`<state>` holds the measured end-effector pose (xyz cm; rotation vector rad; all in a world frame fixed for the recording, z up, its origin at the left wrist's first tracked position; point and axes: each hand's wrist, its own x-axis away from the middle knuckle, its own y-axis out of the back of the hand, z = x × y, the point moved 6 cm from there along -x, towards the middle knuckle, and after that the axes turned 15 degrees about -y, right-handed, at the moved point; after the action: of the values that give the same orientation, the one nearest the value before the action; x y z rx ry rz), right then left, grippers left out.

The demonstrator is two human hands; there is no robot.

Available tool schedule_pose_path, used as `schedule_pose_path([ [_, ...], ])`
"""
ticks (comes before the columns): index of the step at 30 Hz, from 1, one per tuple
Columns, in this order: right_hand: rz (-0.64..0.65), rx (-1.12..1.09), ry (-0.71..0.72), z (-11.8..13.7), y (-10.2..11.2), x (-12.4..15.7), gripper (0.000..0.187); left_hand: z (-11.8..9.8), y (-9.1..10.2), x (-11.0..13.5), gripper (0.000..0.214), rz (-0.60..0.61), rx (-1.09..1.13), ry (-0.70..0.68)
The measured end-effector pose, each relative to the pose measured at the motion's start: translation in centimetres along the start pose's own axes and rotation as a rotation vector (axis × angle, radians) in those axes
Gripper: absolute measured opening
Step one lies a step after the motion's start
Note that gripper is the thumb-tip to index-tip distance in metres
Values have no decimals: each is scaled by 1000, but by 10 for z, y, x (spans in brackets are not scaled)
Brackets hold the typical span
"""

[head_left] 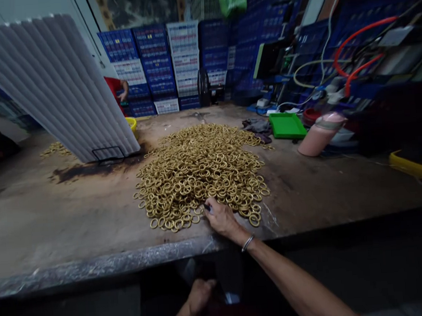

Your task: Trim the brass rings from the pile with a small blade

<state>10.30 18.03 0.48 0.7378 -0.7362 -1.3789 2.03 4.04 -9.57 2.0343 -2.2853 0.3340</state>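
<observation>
A broad heap of brass-coloured metal rings (204, 165) covers the middle of the table. At the heap's near edge, my right hand (222, 219) is closed, its fingertips among the rings. A small dark object (207, 208) shows at the thumb and fingers, too small to name. My left hand (200, 293) is lower down, in front of the table edge and apart from the heap. Its fingers look curled in the dim light, and what they hold, if anything, is hidden.
A ribbed pale panel (57, 87) leans on the left, propped in a wire stand (107, 154). A green tray (287, 125) and a pink bottle (321, 133) stand right. Stacked crates (153, 61) line the back. Behind the panel, a person's hand (123, 92) shows.
</observation>
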Motion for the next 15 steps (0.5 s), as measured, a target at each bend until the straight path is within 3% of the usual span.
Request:
schedule_pose_path([
  [3,41,-196,50,-5,8,9,11,-10,-6,16,28,120,-2,30],
  [5,98,-287,84,-7,10,20,8,-32,-3,19,29,42,48,-5],
  [9,170,-399,94,-7,10,41,5,-82,17,7,36,-300,-5,-153],
  [11,208,-418,103,-5,7,49,6,-96,20,-4,41,-335,-9,-201],
  [15,273,-477,105,-4,1,55,8,-98,17,-21,31,-256,19,-219],
])
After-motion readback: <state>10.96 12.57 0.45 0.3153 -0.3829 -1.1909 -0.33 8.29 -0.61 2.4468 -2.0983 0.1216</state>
